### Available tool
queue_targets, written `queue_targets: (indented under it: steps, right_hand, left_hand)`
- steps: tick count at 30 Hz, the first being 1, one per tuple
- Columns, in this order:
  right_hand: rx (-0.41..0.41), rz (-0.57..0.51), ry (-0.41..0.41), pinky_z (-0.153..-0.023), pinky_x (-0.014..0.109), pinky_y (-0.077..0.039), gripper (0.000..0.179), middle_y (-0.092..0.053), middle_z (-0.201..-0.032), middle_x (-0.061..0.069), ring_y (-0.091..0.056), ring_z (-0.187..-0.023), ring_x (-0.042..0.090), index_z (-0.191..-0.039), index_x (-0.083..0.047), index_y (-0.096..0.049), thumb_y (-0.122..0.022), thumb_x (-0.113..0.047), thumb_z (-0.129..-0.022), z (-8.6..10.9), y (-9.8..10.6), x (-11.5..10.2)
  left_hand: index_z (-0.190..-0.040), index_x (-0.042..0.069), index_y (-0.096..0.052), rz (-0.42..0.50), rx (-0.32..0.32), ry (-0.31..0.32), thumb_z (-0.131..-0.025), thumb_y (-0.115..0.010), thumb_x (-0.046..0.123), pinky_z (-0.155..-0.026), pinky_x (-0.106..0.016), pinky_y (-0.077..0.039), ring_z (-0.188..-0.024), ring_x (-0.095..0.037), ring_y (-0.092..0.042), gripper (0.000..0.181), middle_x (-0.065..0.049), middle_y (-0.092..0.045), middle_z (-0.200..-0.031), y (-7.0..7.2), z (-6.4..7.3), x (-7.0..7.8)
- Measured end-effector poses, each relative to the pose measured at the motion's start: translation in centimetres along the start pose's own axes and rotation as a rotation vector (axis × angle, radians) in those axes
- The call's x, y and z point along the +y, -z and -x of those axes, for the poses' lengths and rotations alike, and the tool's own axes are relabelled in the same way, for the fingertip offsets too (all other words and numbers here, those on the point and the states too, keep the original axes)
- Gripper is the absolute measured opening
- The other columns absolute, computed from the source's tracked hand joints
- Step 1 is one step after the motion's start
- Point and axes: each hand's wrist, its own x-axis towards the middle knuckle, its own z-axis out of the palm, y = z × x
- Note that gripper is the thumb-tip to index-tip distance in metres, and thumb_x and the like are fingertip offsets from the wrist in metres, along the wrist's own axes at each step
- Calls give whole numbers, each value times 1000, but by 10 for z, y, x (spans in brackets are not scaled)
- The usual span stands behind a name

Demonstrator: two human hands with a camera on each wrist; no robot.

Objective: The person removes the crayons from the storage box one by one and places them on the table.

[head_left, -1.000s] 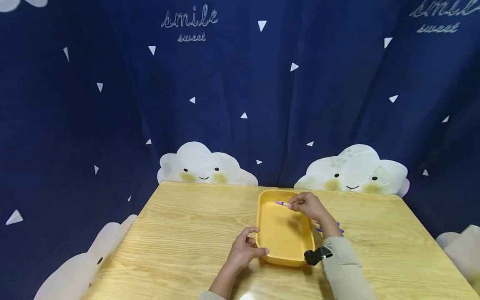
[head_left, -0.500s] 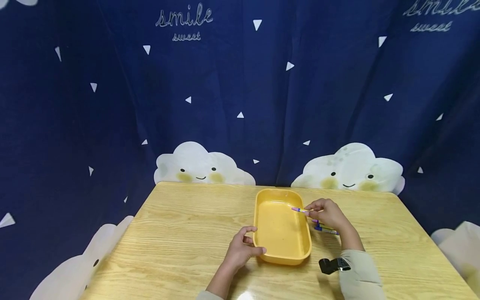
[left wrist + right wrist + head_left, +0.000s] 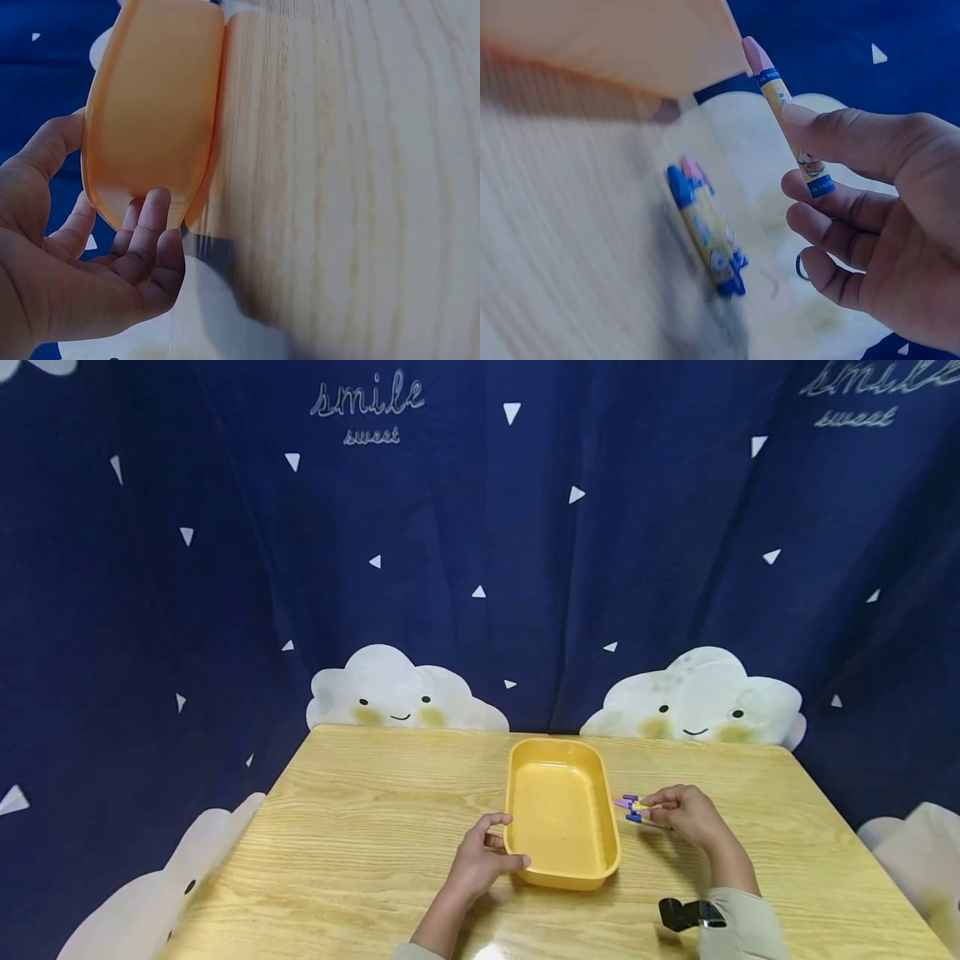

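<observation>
A yellow plastic tray (image 3: pixel 561 881) rests on the table, nothing inside it. My left hand (image 3: pixel 483 858) holds its near left corner, thumb over the rim and the other fingers along the outer wall (image 3: pixel 154 82). To the right of the tray, my right hand (image 3: pixel 692 814) pinches a pink oil pastel (image 3: pixel 772 81) with a yellow wrapper and blue bands. It is raised above the tabletop, beside the tray wall. Below it lie a blue oil pastel (image 3: pixel 700 229) and at least one pinkish oil pastel (image 3: pixel 693 169), close together and partly overlapping.
The wooden table (image 3: pixel 375 810) extends around the tray on both sides. Behind it hangs a dark blue curtain (image 3: pixel 450 527) with white clouds and triangles. A black wrist camera (image 3: pixel 681 913) sits on the right wrist.
My right hand has moved right and nearer, from over the tray to above the loose pastels, still pinching the pink oil pastel. My left hand keeps its hold on the tray.
</observation>
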Motion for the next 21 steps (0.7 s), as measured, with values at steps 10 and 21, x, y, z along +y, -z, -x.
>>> queue_targets:
  steps: [10, 21]
  right_hand:
    - [50, 77, -35, -70, 36, -45, 11, -63, -97, 18, -58, -85, 26, -88, 1, -70, -71, -5, -78, 5, 0, 26]
    - [65, 120, -40, -66, 36, -39, 7, -63, -81, 8, -50, -74, 20, -83, -1, -70, -72, -3, -77, 6, -11, 49]
  left_hand:
    - [-123, 8, -51, 20, -21, -15, -70, -78, 4, -64, -32, -43, -83, -25, -44, 59, -20, -44, -101, 2, 13, 22]
    - [-124, 8, -50, 28, -23, -32, -71, -78, 4, -66, -33, -43, -85, -26, -44, 60, -19, -44, -101, 3, 12, 16]
